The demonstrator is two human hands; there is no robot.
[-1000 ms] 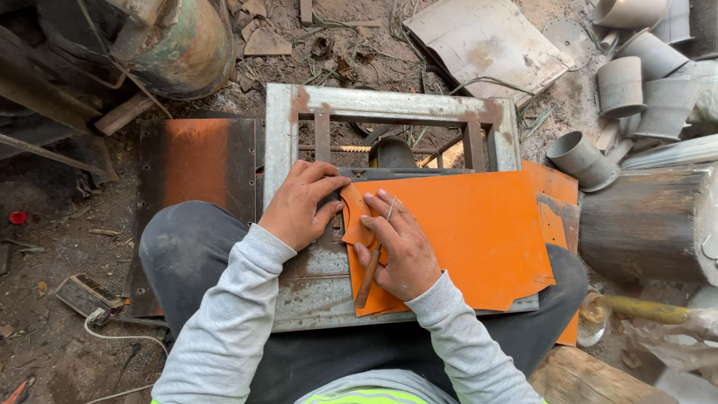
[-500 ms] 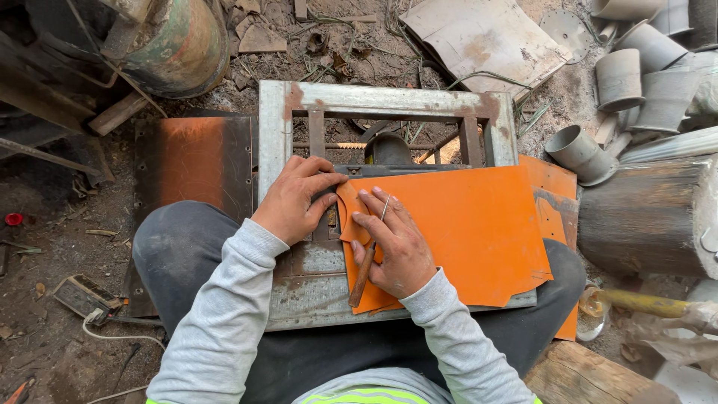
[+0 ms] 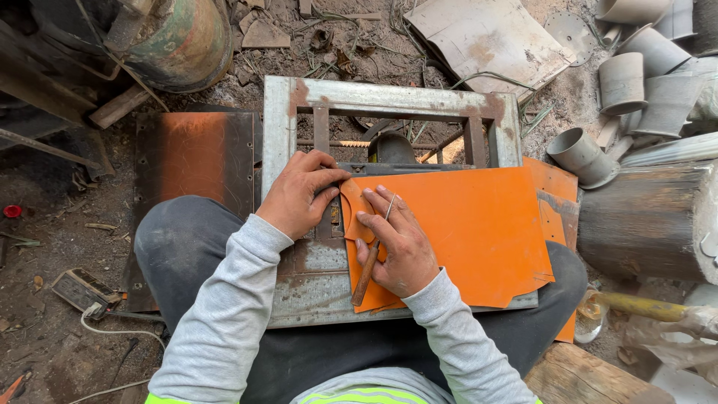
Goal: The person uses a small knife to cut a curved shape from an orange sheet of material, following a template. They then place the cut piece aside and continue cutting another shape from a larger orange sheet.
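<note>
An orange metal sheet [image 3: 464, 224] lies across a rusty grey metal frame [image 3: 389, 101] on my lap. My right hand [image 3: 396, 243] rests on the sheet's left part and grips a thin scribing tool with a wooden handle [image 3: 368, 265], its metal tip pointing away from me near the sheet's upper edge. My left hand [image 3: 299, 194] presses on the frame and the sheet's curved left edge, thumb touching the orange corner. I wear grey sleeves and dark trousers.
A second orange sheet [image 3: 557, 206] lies beneath on the right. A rusty orange plate [image 3: 194, 153] lies on the ground at left. Several grey pipe sections [image 3: 621, 78] sit at upper right, a log [image 3: 643, 221] at right, a green drum [image 3: 183, 41] upper left.
The view has shifted slightly. Both hands stay on the sheet; my right hand with the scriber has barely moved along the left part.
</note>
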